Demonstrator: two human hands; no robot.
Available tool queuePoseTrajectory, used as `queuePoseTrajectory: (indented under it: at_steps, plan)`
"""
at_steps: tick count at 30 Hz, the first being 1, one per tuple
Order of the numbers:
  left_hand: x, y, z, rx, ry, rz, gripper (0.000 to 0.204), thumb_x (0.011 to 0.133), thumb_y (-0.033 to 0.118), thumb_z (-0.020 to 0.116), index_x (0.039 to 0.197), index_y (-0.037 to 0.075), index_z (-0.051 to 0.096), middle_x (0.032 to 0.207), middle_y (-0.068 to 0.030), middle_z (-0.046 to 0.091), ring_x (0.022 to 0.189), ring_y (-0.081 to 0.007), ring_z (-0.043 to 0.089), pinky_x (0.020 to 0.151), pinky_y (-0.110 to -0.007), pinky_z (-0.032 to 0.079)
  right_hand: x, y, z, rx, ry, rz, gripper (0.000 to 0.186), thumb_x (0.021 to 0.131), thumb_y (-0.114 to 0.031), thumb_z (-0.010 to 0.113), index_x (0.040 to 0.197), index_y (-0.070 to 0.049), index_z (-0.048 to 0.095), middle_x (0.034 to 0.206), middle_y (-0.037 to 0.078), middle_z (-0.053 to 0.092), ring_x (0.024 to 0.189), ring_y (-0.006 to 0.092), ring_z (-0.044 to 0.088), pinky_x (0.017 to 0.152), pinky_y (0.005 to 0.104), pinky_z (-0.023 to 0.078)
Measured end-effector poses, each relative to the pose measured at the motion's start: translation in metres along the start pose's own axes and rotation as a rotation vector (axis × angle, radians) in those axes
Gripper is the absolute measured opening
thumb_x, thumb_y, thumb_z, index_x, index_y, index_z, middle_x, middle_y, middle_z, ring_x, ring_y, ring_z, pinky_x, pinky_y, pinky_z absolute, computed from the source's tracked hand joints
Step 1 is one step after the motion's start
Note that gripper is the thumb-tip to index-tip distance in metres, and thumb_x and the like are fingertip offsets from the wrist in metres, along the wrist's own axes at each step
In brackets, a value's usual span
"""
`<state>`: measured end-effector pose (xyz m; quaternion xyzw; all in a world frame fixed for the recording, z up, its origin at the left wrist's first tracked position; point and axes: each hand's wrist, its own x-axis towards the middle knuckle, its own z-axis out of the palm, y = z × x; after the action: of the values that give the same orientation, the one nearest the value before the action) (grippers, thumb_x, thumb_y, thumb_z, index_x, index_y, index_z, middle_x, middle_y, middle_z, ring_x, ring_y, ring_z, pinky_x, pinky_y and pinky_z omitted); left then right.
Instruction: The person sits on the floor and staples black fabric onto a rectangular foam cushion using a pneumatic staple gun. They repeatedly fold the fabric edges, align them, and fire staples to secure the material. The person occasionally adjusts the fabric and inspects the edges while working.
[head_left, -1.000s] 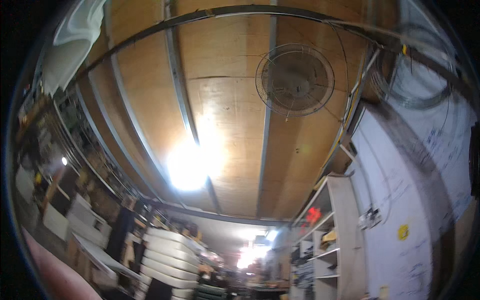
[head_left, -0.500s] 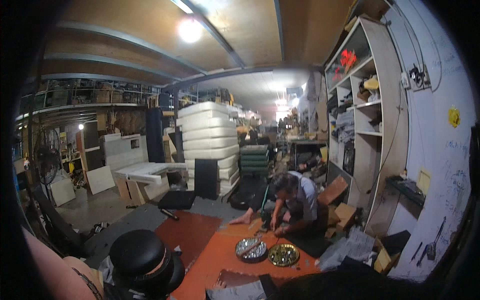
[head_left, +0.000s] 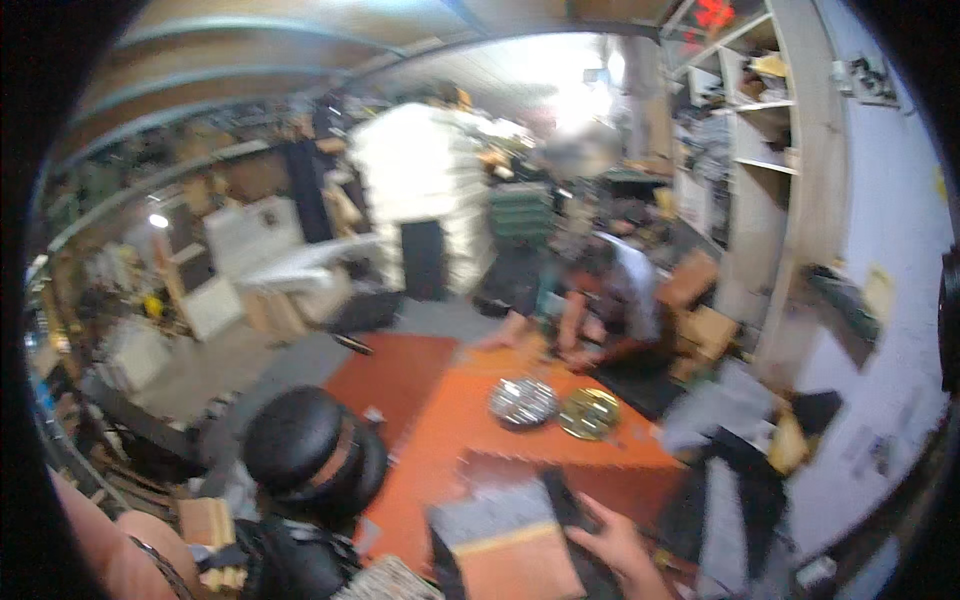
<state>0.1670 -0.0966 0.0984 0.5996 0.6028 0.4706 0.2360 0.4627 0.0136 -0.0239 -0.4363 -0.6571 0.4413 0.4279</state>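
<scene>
At the bottom right of centre, my right hand (head_left: 615,548) has its thumb and fingers apart. It is beside a flat piece (head_left: 517,560) that is grey above, tan below, with a pale yellow strip across it. Black material (head_left: 562,500) lies along that piece; I cannot tell whether the hand touches it. Bare skin with a dark bracelet, apparently my left arm (head_left: 120,545), shows at the lower left edge, its fingers hidden. Between them stands a round, padded black stool (head_left: 292,438). Motion blurs the picture.
Beyond, a person (head_left: 625,300) bends low over the orange mat (head_left: 440,450). Two round trays, one silver (head_left: 522,402) and one gold (head_left: 590,413), hold small items. White cushions (head_left: 420,170) are stacked behind. Shelves (head_left: 765,200) and loose sheets (head_left: 720,400) are at the right.
My view has tipped downward, so the stool, trays and person appear higher. My right hand and more of the grey and tan piece have come into view at the bottom.
</scene>
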Motion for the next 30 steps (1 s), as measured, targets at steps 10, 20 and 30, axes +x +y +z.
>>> queuePoseTrajectory:
  at_steps: [10, 20, 30]
  plan:
    - [-0.080, -0.021, 0.051, -0.258, -0.130, -0.250, 0.030, 0.107, 0.028, 0.057, 0.117, 0.000, 0.064, 0.105, -0.0131, 0.069, 0.095, -0.0206, 0.067, 0.081, -0.034, 0.054, 0.008, -0.019, -0.002, -0.095, -0.021, 0.225, 0.082, 0.084, -0.026, 0.090, 0.156, -0.012, 0.055, 0.141, 0.018, 0.070, 0.128, 0.0262, 0.069, 0.108, 0.0377, 0.052]
    - [-0.097, -0.031, 0.065, -0.399, -0.249, -0.337, 0.031, 0.107, 0.029, 0.057, 0.117, 0.000, 0.064, 0.105, -0.0132, 0.069, 0.094, -0.0206, 0.067, 0.081, -0.034, 0.055, 0.005, -0.021, 0.004, -0.208, 0.001, 0.205, 0.083, 0.084, -0.034, 0.089, 0.157, -0.017, 0.054, 0.128, 0.021, 0.075, 0.118, 0.0317, 0.074, 0.102, 0.0394, 0.055]
    - [-0.105, -0.030, 0.053, -0.432, -0.276, -0.336, 0.032, 0.108, 0.030, 0.056, 0.118, 0.000, 0.064, 0.104, -0.0133, 0.069, 0.093, -0.0206, 0.067, 0.080, -0.033, 0.055, 0.003, -0.014, -0.001, -0.195, 0.058, 0.136, 0.083, 0.082, -0.022, 0.090, 0.157, -0.016, 0.055, 0.136, 0.019, 0.073, 0.122, 0.0279, 0.072, 0.105, 0.0382, 0.054]
